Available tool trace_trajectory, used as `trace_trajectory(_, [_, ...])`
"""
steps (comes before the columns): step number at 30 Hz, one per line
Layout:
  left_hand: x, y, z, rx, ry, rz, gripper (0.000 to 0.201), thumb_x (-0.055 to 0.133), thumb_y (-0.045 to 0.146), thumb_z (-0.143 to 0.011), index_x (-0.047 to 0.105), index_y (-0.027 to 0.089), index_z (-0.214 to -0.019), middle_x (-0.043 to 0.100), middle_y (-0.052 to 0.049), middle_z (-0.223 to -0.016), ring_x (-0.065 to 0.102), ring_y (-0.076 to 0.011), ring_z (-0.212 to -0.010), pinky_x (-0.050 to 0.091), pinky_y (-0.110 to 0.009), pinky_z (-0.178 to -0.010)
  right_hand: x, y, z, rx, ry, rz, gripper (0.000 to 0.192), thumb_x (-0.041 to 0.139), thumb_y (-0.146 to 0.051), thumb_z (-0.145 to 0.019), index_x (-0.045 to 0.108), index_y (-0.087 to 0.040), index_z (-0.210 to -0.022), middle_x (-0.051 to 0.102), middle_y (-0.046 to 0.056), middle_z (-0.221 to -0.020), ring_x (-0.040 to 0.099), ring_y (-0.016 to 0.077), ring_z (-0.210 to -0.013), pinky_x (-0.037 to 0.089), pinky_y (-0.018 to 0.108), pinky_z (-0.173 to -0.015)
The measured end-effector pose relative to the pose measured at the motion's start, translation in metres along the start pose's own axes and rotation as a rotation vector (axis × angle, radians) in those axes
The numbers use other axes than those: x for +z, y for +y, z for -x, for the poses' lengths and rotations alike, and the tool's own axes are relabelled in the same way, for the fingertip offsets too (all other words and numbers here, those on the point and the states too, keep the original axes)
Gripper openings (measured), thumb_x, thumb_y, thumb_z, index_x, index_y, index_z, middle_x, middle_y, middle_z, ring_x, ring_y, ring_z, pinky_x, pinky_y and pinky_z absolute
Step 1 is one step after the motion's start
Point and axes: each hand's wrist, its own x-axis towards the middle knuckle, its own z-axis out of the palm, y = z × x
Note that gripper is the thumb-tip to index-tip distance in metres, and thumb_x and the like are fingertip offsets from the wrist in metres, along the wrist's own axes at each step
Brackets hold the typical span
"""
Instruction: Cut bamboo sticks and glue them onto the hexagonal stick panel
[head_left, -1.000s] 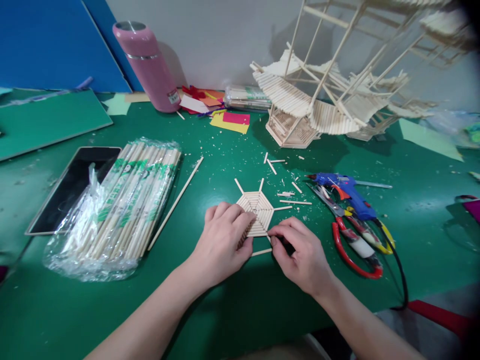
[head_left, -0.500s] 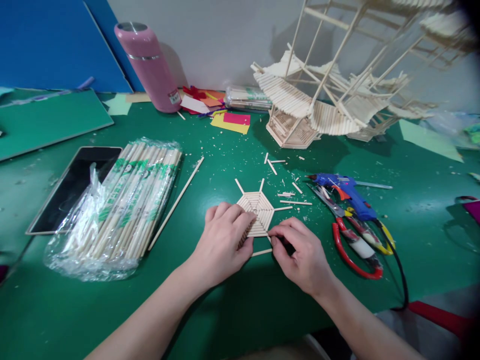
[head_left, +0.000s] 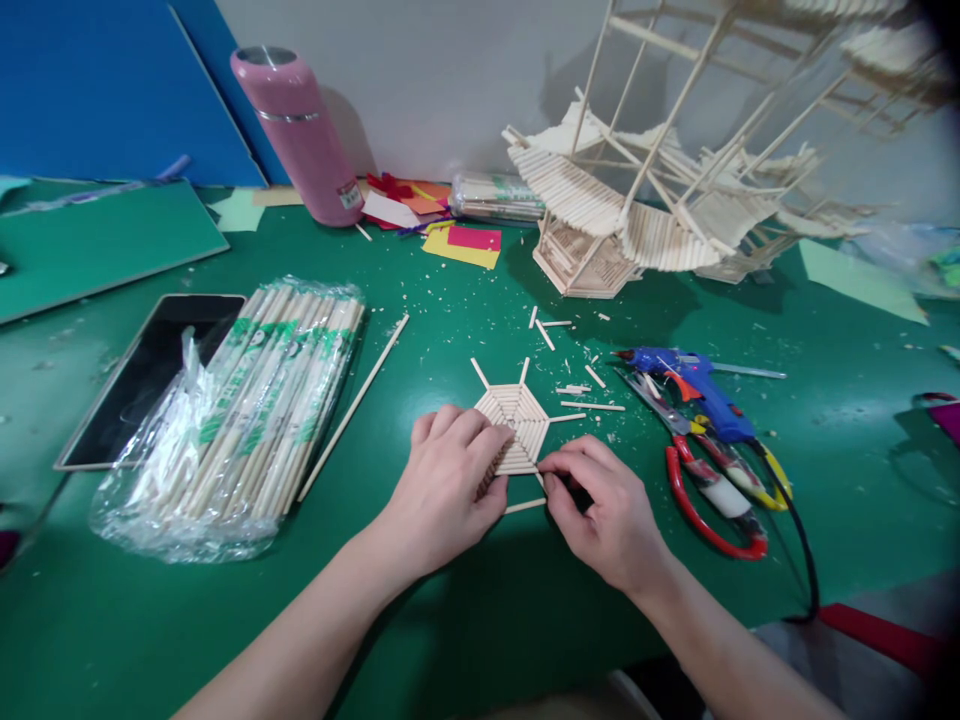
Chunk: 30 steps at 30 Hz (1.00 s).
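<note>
Hexagon panel (head_left: pixel 517 425) lies touching both hands (head_left: pixel 525 495).

Both hands press a hexagonal stick panel (head_left: pixel 516 425) on the green worktop (head_left: pixel 465 620): left hand (head_left: pixel 446 485) at 8 o'clock, right hand (head_left: pixel 604 510) at 4.

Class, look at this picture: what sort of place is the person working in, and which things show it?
Probably a craft or model-making table: a blue glue gun, a bag of wooden sticks and a tall stick-built model stand on it.
</note>
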Motion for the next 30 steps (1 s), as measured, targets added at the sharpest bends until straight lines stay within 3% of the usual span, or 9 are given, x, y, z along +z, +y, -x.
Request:
trace_trajectory(21, [0.0004,-0.0006,0.0003,0.002,0.02,0.009,0.025,0.047,0.019,-0.077,0.056,0.017,-0.1,0.057,-0.007,-0.091,0.044,-0.0247,-0.086,0.033,-0.04,-0.072,-0.0006,-0.0003,0.0003,0.0,-0.004,-0.102,0.016,0.051,-0.011,-0.078,0.062,-0.017,-0.088,0.054,0.005,-0.081,0.053,0.0157,-0.073,0.044,0.03,-0.066])
trace_trajectory(26, [-0.0006,-0.0004,-0.0008,-0.002,0.052,0.05,0.022,0.046,0.018,-0.078,0.057,0.017,-0.096,0.059,-0.007,-0.088,0.047,-0.0234,-0.082,0.035,-0.039,-0.07,-0.0047,0.0016,0.0013,0.083,0.116,-0.197,0.014,0.05,-0.011,-0.079,0.06,-0.018,-0.086,0.053,0.003,-0.081,0.051,0.013,-0.067,0.042,0.026,-0.059])
trace_trajectory(30, [-0.0007,-0.003,-0.0026,-0.026,0.168,0.174,0.019,0.041,0.014,-0.082,0.057,0.016,-0.092,0.062,-0.005,-0.08,0.051,-0.0198,-0.076,0.038,-0.036,-0.068,-0.0069,0.0066,0.0028,0.171,0.212,-0.3,0.012,0.048,-0.016,-0.083,0.057,-0.019,-0.091,0.052,0.002,-0.08,0.05,0.0121,-0.065,0.041,0.024,-0.055])
